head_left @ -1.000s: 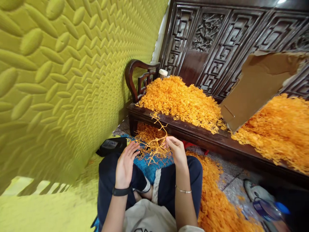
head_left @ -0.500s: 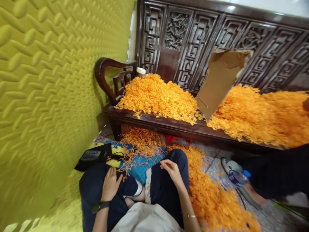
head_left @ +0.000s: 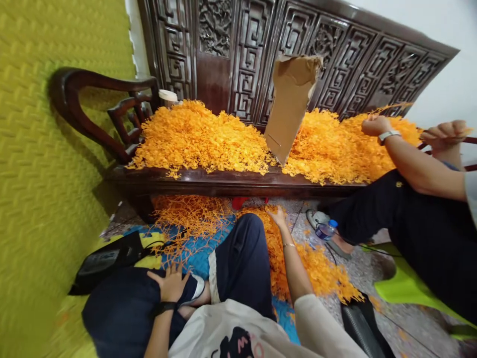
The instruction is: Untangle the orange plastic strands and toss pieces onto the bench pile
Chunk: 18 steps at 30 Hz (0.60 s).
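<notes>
My left hand (head_left: 171,284) rests on my bent knee with its fingers spread, holding nothing. Beyond my other knee, my right hand (head_left: 278,217) reaches to the edge of a heap of orange plastic pieces (head_left: 316,271) on the floor. Its fingers look apart, and I see nothing in them. A tangle of thin orange strands (head_left: 190,219) lies on a blue mat (head_left: 201,256) between my left hand and the bench.
A dark carved wooden bench (head_left: 223,183) bears more orange heaps (head_left: 208,141), parted by a cardboard sheet (head_left: 290,107). At right sits another person (head_left: 421,159), hands raised by the heap. A water bottle (head_left: 327,229), black bag (head_left: 108,258) and green stool (head_left: 406,283) are on the floor.
My view has swung to the right, bringing the other person's arms into sight. My right hand has left my thigh and stretched out to the floor heap. My left-hand fingers have spread wider.
</notes>
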Available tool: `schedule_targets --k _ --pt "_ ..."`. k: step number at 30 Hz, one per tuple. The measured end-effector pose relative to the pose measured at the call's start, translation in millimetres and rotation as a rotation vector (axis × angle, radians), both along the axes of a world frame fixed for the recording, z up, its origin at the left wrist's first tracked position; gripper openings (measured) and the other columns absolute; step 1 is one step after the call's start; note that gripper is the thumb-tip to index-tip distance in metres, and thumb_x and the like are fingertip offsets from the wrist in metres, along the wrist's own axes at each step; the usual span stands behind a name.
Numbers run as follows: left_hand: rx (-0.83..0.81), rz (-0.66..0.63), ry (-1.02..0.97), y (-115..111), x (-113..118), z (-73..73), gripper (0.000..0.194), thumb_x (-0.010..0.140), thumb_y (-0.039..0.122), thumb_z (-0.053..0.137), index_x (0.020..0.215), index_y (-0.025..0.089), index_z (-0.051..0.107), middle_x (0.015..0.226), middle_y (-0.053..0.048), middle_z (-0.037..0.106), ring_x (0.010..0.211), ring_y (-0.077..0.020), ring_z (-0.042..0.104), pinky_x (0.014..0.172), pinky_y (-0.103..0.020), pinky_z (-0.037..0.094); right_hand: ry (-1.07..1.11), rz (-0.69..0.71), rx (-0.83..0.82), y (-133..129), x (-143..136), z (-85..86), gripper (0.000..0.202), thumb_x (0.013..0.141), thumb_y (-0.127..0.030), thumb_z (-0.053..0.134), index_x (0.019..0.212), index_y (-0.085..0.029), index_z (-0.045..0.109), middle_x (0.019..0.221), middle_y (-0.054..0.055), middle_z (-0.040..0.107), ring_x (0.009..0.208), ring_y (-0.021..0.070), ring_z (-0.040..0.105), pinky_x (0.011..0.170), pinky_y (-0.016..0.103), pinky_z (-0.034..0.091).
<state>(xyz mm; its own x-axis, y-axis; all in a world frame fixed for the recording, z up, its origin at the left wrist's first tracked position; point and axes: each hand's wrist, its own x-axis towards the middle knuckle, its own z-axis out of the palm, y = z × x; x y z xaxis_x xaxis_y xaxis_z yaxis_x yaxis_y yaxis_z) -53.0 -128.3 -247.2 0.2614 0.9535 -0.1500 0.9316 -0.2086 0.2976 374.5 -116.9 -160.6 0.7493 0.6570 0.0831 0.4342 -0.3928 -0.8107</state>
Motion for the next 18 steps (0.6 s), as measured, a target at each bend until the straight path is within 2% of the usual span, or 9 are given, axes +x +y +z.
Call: schedule_targets --k 4,7,9,13,16,18 --pt "0.027 0.002 0.095 -4.6 -1.0 -8.9 0.048 0.085 0.028 0.035 0.123 0.009 0.057 0.134 -0.028 0.048 0.122 -0.0392 0.043 0.093 -0.074 -0.01 -0.103 0.038 -0.086 21.3 -2.2 -5.0 0.031 0.089 -0.034 0.054 0.112 -0.013 0.055 0.11 0.008 0.058 0.095 0.0183 0.059 0.081 0.037 0.051" --pt "0.049 -0.006 0.16 -3.5 -1.3 -10.2 0.048 0.085 0.028 0.036 0.124 0.011 0.057 0.134 -0.025 0.049 0.121 -0.0388 0.045 0.093 -0.074 -0.009 -0.219 0.054 -0.039 18.2 -7.5 -0.5 0.026 0.088 -0.034 0.054 0.104 -0.013 0.059 0.105 0.006 0.06 0.093 0.0172 0.059 0.082 0.037 0.05" --pt "0.06 -0.014 0.182 -2.4 -1.0 -10.1 0.047 0.085 0.027 0.036 0.123 0.012 0.058 0.133 -0.024 0.05 0.12 -0.0392 0.045 0.093 -0.075 -0.008 -0.304 0.046 0.041 9.7 -8.2 8.8 0.025 0.088 -0.034 0.054 0.095 -0.012 0.062 0.097 0.007 0.064 0.092 0.0179 0.059 0.086 0.039 0.047" --pt "0.073 -0.021 0.21 -1.6 -0.1 -9.9 0.046 0.086 0.027 0.036 0.123 0.012 0.059 0.133 -0.025 0.051 0.119 -0.0395 0.046 0.093 -0.076 -0.005 -0.447 -0.054 0.258 -13.7 -0.1 44.4 0.035 0.087 -0.04 0.05 0.085 -0.009 0.067 0.089 0.013 0.067 0.091 0.0222 0.059 0.089 0.039 0.042" --pt "0.067 -0.02 0.22 -1.7 0.3 -10.4 0.047 0.087 0.029 0.035 0.123 0.011 0.058 0.133 -0.025 0.051 0.118 -0.0383 0.046 0.094 -0.075 -0.005 -0.517 -0.134 0.403 -29.2 7.5 84.8 0.043 0.09 -0.044 0.042 0.092 -0.009 0.067 0.095 0.014 0.067 0.091 0.0214 0.06 0.086 0.034 0.043" --pt "0.063 -0.022 0.226 -1.9 0.6 -10.7 0.048 0.087 0.029 0.035 0.124 0.009 0.057 0.133 -0.025 0.051 0.118 -0.0377 0.046 0.094 -0.075 -0.006 -0.572 -0.218 0.535 -35.4 10.2 118.3 0.043 0.09 -0.044 0.042 0.091 -0.01 0.068 0.092 0.013 0.068 0.088 0.0205 0.062 0.083 0.032 0.044"
